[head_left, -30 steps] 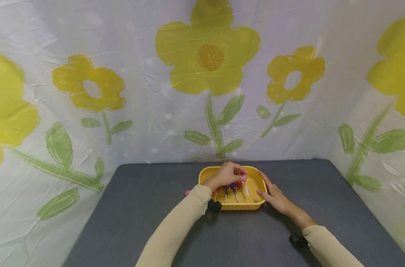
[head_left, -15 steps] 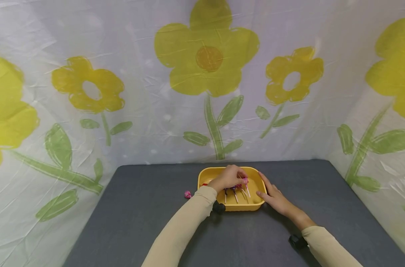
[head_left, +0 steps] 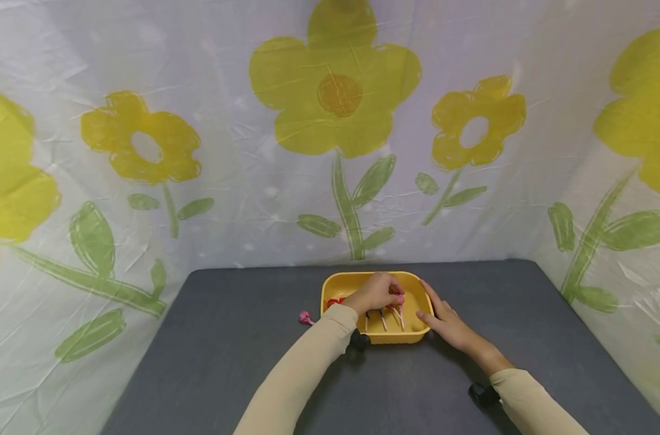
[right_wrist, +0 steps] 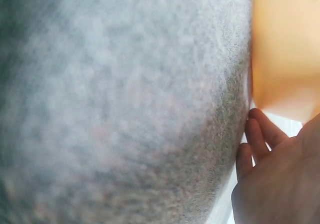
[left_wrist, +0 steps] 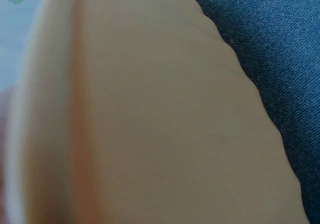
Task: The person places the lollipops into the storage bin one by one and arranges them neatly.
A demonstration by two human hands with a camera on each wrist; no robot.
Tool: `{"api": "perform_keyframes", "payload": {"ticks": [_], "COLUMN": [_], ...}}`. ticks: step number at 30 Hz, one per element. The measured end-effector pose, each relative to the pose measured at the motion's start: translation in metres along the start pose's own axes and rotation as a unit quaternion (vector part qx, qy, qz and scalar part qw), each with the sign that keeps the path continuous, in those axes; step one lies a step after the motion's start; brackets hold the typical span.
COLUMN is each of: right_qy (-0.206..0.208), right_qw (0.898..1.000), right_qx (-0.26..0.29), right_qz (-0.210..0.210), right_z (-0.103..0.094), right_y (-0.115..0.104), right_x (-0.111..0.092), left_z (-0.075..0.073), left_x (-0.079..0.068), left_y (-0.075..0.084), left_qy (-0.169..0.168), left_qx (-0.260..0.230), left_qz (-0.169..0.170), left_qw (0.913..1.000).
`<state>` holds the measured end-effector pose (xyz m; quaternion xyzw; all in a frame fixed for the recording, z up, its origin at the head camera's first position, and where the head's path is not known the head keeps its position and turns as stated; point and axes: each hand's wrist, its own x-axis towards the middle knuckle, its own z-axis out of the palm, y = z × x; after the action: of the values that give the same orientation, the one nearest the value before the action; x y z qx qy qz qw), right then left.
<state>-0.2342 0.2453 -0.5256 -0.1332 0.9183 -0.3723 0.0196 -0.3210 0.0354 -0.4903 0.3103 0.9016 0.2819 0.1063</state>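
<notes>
In the head view a yellow tray [head_left: 384, 339] stands toward the back of the dark table. My left hand [head_left: 378, 291] reaches over it and pinches a pink lollipop [head_left: 401, 298] by its wrapped head, the white stick pointing down toward the tray floor. Other lollipops lie in a row beneath that hand, their heads mostly covered and their white sticks [head_left: 384, 321] showing. Red lollipops [head_left: 335, 300] lie at the tray's left side. My right hand [head_left: 448, 320] grips the tray's right wall, thumb over the rim and fingers along the outside. The left wrist view shows mostly the sleeve [left_wrist: 175, 108].
Outside the tray, to its left, another pink lollipop [head_left: 305, 317] lies on the dark table [head_left: 243, 338]. A white curtain [head_left: 243, 181] with yellow flowers hangs behind the table and along both sides.
My left hand has moved slightly right and lowered the pink lollipop toward the tray floor, uncovering red lollipops at the left. My right hand has stayed at the tray's right side.
</notes>
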Motion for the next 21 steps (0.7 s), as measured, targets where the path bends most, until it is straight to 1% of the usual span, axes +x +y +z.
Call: {"api": "perform_keyframes", "payload": {"ticks": [9, 13, 21], "right_qy": [0.004, 0.001, 0.004], "right_qw": [1.0, 1.0, 1.0], "right_qx": [-0.006, -0.005, -0.005], "right_qz": [0.006, 0.006, 0.006], "right_z": [-0.0025, -0.0024, -0.0018], "right_y": [-0.0005, -0.0014, 0.0011], "right_x": [0.0002, -0.0002, -0.0002], "left_z": [0.0041, 0.0055, 0.0057], "left_x": [0.003, 0.0024, 0.0017], "left_y": [0.001, 0.0014, 0.0023], "left_qy": [0.006, 0.002, -0.001], "left_qx": [0.035, 0.048, 0.047], "left_qz": [-0.011, -0.014, -0.013], "left_qw": [0.9993, 0.9988, 0.9988]}}
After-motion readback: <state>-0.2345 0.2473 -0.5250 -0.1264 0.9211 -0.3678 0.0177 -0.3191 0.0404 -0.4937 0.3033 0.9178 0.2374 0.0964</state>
